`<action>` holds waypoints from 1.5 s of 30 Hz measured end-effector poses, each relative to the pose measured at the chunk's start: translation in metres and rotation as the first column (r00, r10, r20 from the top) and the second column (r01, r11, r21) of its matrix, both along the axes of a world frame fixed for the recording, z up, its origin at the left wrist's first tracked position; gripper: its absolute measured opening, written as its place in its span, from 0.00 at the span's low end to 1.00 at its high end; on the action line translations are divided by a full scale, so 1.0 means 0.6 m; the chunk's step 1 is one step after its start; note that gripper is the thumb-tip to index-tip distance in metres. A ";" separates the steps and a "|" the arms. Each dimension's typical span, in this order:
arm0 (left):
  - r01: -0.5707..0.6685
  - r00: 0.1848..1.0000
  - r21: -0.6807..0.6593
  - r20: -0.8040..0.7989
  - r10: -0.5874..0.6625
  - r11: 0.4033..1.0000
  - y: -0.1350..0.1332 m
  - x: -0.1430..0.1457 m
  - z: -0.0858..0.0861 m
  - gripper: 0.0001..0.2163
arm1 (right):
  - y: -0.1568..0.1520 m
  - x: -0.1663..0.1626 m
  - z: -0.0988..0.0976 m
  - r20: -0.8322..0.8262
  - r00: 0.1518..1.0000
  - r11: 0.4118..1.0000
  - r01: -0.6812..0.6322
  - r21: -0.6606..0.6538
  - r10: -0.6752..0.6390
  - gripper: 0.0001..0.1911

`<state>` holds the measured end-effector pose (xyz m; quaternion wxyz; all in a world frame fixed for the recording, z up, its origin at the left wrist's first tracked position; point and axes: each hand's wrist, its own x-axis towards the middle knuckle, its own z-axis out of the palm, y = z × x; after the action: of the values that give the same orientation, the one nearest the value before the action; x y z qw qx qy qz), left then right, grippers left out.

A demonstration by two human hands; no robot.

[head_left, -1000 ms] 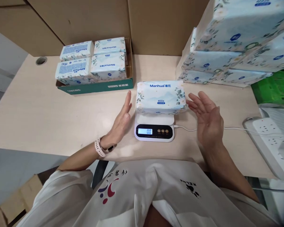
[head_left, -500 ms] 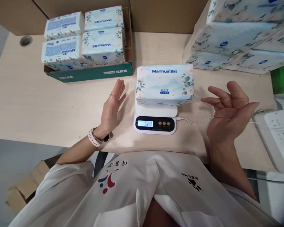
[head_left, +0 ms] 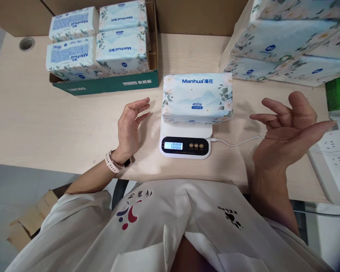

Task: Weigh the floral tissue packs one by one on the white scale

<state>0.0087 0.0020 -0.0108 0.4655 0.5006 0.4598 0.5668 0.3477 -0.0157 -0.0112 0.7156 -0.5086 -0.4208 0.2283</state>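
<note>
The person wears a white short-sleeved shirt (head_left: 170, 230); its front carries a red and dark-blue swirl logo (head_left: 129, 216) beside dark characters, and a black paw print (head_left: 232, 221) with small lettering; a pale pink watch (head_left: 111, 166) with a dark face circles the left wrist; left hand (head_left: 129, 126), right hand (head_left: 285, 136) and forearms are bare.

Left hand (head_left: 130, 124) is held just left of the scale (head_left: 184, 132), palm facing it, fingers loosely curled, open and empty; right hand (head_left: 289, 128) hovers well right of the scale, palm up, fingers spread, empty, forearms bare.
</note>
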 end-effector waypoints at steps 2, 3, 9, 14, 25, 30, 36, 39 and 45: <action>-0.015 1.000 -0.008 -0.002 0.015 1.000 0.000 0.002 0.002 0.22 | -0.003 -0.008 0.005 0.003 1.000 1.000 0.004 -0.009 -0.004 0.45; -0.019 1.000 -0.012 -0.006 0.018 1.000 0.000 0.002 0.002 0.22 | -0.004 -0.011 0.007 0.006 1.000 1.000 0.005 -0.014 -0.005 0.44; -0.008 1.000 -0.024 -0.011 0.008 1.000 0.000 0.003 0.006 0.22 | -0.006 -0.012 0.011 0.013 0.999 0.998 0.048 -0.048 -0.047 0.47; -0.016 1.000 -0.019 -0.019 0.015 1.000 -0.002 0.004 0.008 0.22 | -0.007 -0.012 0.010 0.036 0.999 0.999 0.012 -0.048 -0.010 0.46; -0.024 1.000 -0.013 -0.014 0.024 1.000 -0.001 0.004 0.008 0.22 | -0.004 -0.015 0.008 0.035 0.998 0.998 0.050 -0.047 -0.048 0.46; -0.035 0.999 0.000 -0.023 0.035 0.999 0.000 0.002 0.004 0.22 | -0.005 -0.016 0.007 0.039 0.999 0.999 0.037 -0.035 -0.035 0.46; -0.043 0.998 0.018 -0.038 0.043 0.999 0.002 0.003 0.001 0.20 | -0.009 -0.016 0.009 0.027 1.000 1.000 -0.001 -0.025 0.001 0.44; -0.050 0.998 0.020 -0.042 0.051 0.999 0.002 0.004 0.002 0.20 | -0.012 -0.015 0.009 0.031 0.999 0.999 -0.027 -0.018 0.027 0.42; -0.037 0.997 0.036 -0.062 0.039 0.999 0.004 0.001 -0.003 0.21 | -0.013 -0.013 0.005 0.078 0.996 0.999 -0.037 -0.014 0.038 0.43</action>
<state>0.0094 0.0046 -0.0126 0.4311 0.5173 0.4736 0.5677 0.3400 -0.0235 -0.0082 0.6909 -0.5137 -0.4564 0.2244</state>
